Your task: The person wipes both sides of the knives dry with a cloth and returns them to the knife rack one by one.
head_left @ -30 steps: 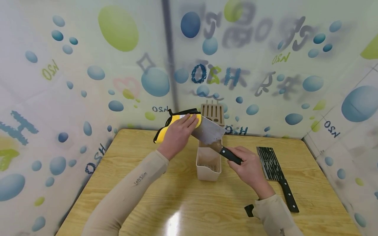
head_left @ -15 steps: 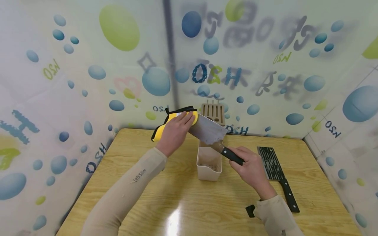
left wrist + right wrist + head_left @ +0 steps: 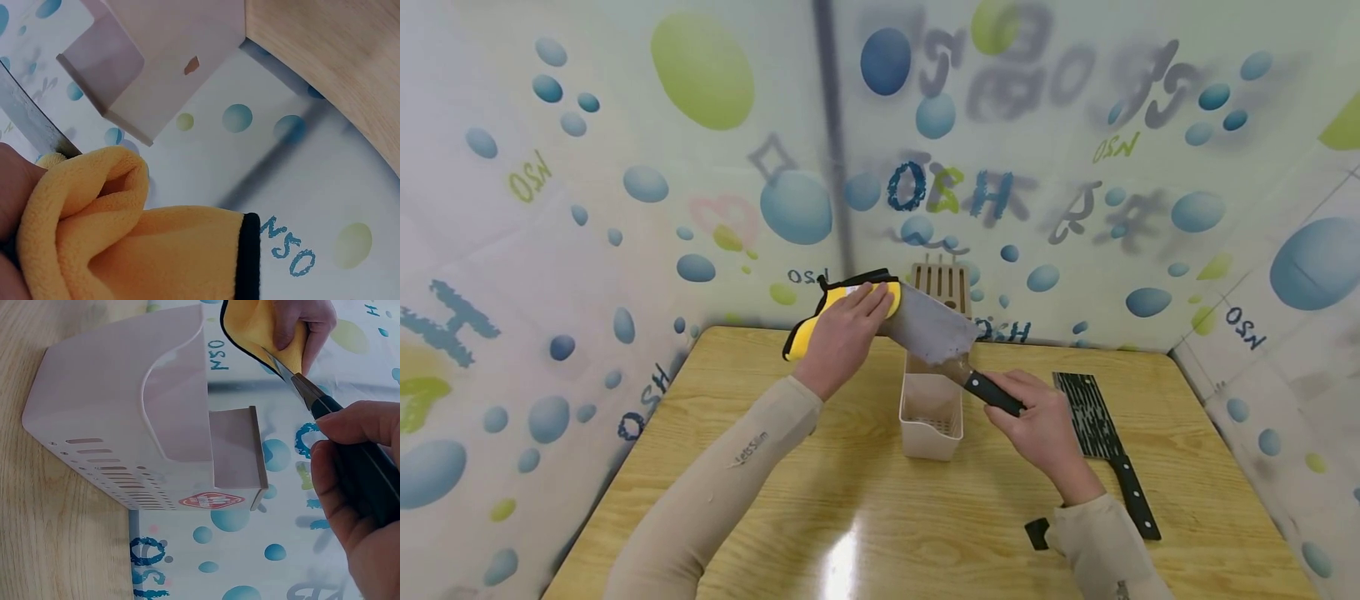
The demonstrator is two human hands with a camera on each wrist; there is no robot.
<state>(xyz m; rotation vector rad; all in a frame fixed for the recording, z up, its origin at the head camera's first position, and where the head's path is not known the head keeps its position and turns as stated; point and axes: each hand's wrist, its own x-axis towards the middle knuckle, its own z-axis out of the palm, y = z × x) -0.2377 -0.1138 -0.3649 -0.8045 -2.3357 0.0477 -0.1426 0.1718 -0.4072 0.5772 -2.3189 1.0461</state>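
My right hand (image 3: 1033,425) grips the black riveted handle of a cleaver (image 3: 928,325), whose broad blade points up and left. Around the blade's far end, my left hand (image 3: 842,337) holds a yellow cloth (image 3: 805,337) with black edging. In the right wrist view, the left thumb and fingers pinch this cloth (image 3: 250,328) over the blade. Bunched folds of the cloth (image 3: 175,250) fill the lower left wrist view, and a strip of the blade (image 3: 31,115) shows beside it. The blade's tip is hidden by the cloth.
Below the cleaver stands a beige slotted knife holder (image 3: 931,440) on the wooden table (image 3: 760,508), with a taller brown slotted back (image 3: 958,287). A second cleaver (image 3: 1086,417) with a black-streaked blade lies at the right. Patterned walls (image 3: 700,217) enclose the table.
The cloth and left hand have shifted slightly left and up along the blade. The right hand and cleaver have moved a little to the right. The holder and second cleaver stay put.
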